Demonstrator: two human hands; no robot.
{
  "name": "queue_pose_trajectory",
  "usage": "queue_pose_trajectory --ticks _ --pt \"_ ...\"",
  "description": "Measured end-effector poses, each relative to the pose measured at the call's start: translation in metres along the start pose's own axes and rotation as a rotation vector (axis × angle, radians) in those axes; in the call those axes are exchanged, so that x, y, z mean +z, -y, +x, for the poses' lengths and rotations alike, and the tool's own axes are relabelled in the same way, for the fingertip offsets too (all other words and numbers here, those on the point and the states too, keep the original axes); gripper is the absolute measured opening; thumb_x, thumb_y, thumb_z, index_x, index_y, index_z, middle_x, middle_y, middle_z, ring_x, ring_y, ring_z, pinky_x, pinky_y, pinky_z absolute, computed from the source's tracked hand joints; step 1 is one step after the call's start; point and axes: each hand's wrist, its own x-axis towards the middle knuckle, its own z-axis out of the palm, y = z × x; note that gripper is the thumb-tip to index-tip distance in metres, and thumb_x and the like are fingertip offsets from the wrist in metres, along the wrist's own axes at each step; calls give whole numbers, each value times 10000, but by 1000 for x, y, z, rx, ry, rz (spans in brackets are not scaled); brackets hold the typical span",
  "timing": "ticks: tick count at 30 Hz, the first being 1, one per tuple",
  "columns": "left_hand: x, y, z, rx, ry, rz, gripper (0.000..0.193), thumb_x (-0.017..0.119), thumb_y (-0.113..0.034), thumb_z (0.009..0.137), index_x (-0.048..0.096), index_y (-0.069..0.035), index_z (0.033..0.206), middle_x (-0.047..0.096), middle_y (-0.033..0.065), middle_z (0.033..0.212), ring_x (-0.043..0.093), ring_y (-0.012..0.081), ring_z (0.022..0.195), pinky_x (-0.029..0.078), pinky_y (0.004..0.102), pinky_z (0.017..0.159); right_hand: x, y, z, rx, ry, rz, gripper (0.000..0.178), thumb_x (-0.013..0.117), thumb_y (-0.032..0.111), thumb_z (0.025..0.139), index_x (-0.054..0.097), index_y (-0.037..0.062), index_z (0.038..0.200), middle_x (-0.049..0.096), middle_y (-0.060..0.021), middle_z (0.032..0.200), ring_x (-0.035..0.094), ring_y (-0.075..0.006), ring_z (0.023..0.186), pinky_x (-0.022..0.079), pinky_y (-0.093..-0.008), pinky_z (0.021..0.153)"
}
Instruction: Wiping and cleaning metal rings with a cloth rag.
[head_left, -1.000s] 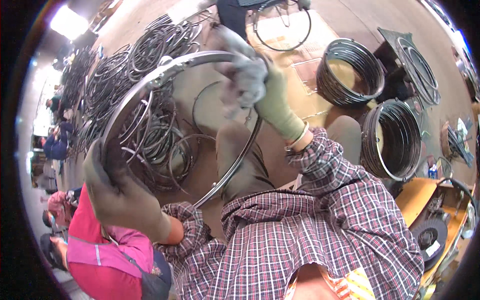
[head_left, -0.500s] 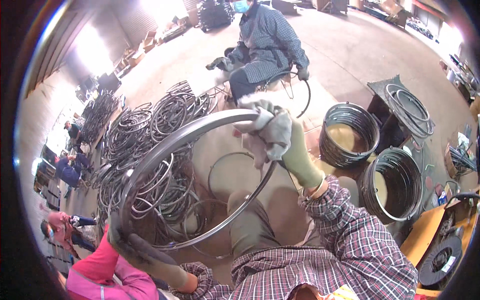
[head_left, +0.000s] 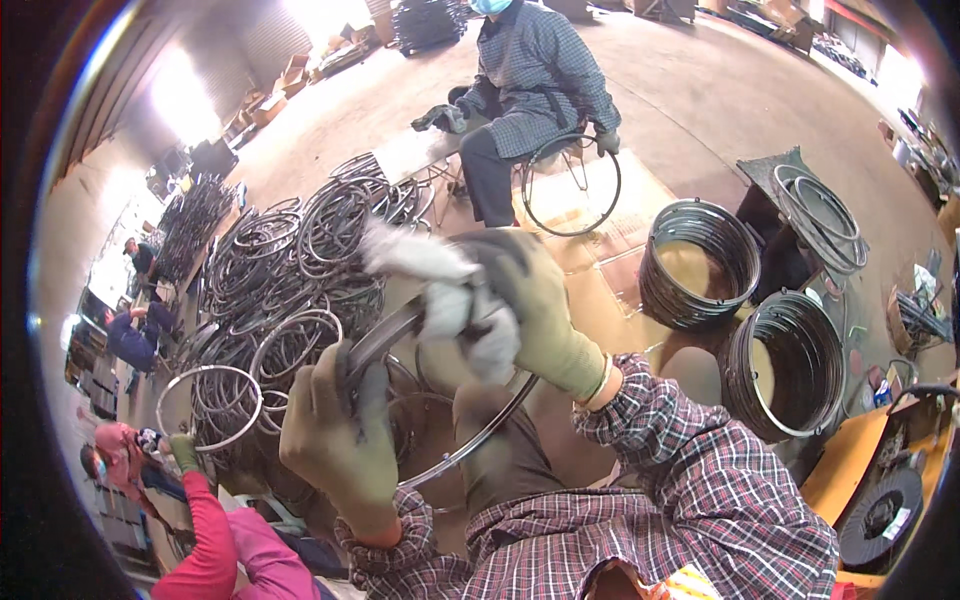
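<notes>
A dark metal ring (head_left: 482, 432), like a wheel rim, is held up in front of me above my knees. My gloved left hand (head_left: 340, 435) is closed round its left side, fingers wrapped over the band. My gloved right hand (head_left: 530, 325) grips a whitish cloth (head_left: 445, 300), pressed over the ring's upper part and blurred by motion. That cloth and my hands hide much of the upper and left band. Both gloves are olive with dark grey on the fingers.
A tangled heap of rings (head_left: 290, 260) lies ahead left. Two ring stacks (head_left: 705, 265) stand at the right. Opposite, a seated person (head_left: 540, 80) holds a ring (head_left: 570, 230). At the left, a red-sleeved person (head_left: 210, 540) holds a pale ring (head_left: 208, 370). An orange machine (head_left: 850, 470) is near right.
My left hand has come up along the ring, and my right hand with the cloth has shifted left. The red-sleeved person's arm now reaches out with a pale ring.
</notes>
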Motion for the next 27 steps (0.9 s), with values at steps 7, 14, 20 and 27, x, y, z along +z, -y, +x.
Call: queue_pose_trajectory --ticks 7,14,20,27 --pt "8 21 6 -30 -80 132 180 682 -126 874 651 -22 1017 671 138 903 673 352 824 511 408 706 41 -94 -166 695 125 438 246 735 87 760 605 23 959 635 -87 1052 615 -227 968 504 -353 827" --pt "6 40 -6 -66 -32 60 299 603 -227 970 674 11 1136 711 169 1068 695 270 937 525 376 810 11 13 23 -176 -2 -254 456 670 149 690 603 43 1128 585 -177 1161 539 -409 1095 477 -480 894" --pt "10 45 -7 -129 -126 170 350 543 -304 994 689 -23 1143 727 147 1054 697 298 906 523 392 763 28 -79 -104 559 94 318 246 680 115 802 627 51 1033 684 -97 927 686 -238 889 540 -377 767" --pt "23 57 1 12 -87 155 342 561 -318 993 687 -36 1139 737 106 1016 706 205 867 536 347 770 16 -59 -70 408 7 110 203 707 49 786 627 4 966 640 -63 785 680 -187 787 541 -341 664"
